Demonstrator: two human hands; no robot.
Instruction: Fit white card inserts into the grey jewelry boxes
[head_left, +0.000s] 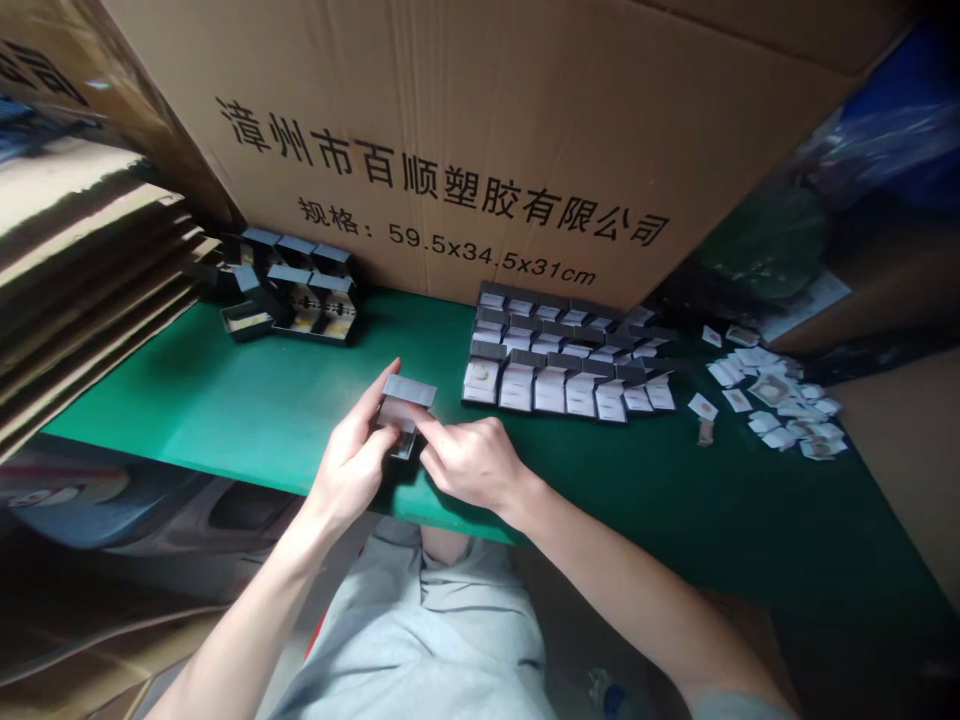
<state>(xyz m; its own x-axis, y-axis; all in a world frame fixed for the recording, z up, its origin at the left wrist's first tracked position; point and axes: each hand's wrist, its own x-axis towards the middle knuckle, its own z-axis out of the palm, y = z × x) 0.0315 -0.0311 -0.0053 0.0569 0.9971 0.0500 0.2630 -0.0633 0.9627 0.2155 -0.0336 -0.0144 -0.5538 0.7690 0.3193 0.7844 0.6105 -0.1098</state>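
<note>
Both my hands are closed round one small dark hinged box with its lid up, near the front edge of the green table. My left hand grips the box from the left side. My right hand holds it from the right, with the forefinger pressing on the pale insert inside. What else lies inside the box is hidden by my fingers.
Rows of several open small boxes with white inserts stand behind my right hand. A smaller group of dark boxes sits at the back left. Loose white cards lie at the right. A big cardboard carton rises behind; flat cardboard is stacked left.
</note>
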